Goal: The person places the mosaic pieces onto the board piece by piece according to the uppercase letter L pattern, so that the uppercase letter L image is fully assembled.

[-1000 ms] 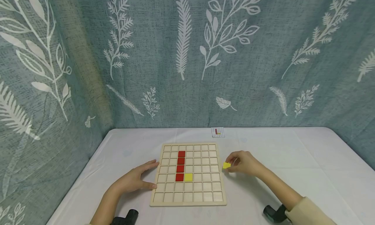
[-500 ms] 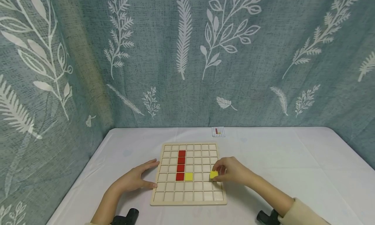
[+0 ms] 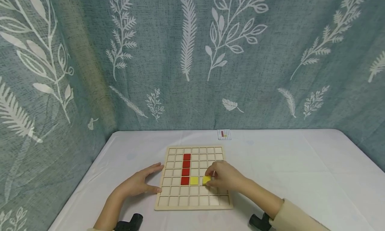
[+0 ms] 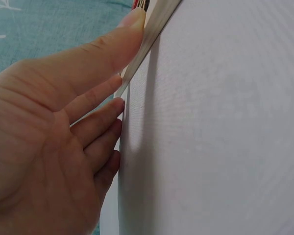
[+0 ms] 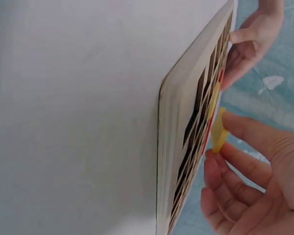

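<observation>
A pale wooden grid board lies on the table, with several red square tiles in one column and a yellow square tile beside the lowest red one. My right hand is over the board's right half. Between thumb and fingertips it pinches a second yellow tile, just right of the placed one; the right wrist view shows this tile tilted, apart from the board. My left hand rests at the board's left edge, fingers extended, the thumb touching the rim.
A small card printed with a coloured grid lies near the table's back edge. White cloth covers the table. A blue-green leaf-patterned curtain hangs behind it. Black wrist devices sit below both hands.
My right hand has carried the yellow tile leftward from beside the board to over it, near the placed yellow tile. My left hand stays at the board's left edge.
</observation>
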`<state>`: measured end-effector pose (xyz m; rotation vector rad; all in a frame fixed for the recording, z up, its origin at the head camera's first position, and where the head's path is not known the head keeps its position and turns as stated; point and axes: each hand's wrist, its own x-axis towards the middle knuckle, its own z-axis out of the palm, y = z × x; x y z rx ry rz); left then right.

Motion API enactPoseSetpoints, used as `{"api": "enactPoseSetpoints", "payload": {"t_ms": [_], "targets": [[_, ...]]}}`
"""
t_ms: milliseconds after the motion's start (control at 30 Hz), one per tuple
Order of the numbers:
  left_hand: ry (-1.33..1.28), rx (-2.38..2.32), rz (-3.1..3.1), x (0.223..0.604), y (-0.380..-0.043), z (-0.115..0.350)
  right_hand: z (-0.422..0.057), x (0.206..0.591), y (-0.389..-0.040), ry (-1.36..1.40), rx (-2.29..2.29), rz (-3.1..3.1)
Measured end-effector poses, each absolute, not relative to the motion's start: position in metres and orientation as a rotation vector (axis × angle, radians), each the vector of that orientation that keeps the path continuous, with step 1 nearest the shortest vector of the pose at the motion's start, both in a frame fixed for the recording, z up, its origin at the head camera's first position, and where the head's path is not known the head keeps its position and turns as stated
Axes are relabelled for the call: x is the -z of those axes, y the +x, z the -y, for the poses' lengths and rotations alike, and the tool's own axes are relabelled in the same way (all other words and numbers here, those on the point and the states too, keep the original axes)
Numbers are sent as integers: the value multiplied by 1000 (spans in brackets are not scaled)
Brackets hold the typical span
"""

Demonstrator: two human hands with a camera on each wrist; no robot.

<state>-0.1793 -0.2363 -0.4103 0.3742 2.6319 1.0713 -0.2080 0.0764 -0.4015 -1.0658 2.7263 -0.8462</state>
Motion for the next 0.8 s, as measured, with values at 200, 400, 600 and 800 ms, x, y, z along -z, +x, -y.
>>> {"api": "enactPoseSetpoints", "payload": {"t_ms": [200,400,600,800], "targets": [[396,-1069,-2631,410,-180,236,-69,404,-209,-1038,797,-2770],[384,-1064,-2633,411,-181,236,-62,405,-206,-1001,787,-2789],[380,-1063,-2633,411,-179,237,-58,406,-204,-968,770,-2804],[365,-1076,-2633,413,-180,239,-59,406,-206,-956,761,-2774]]}}
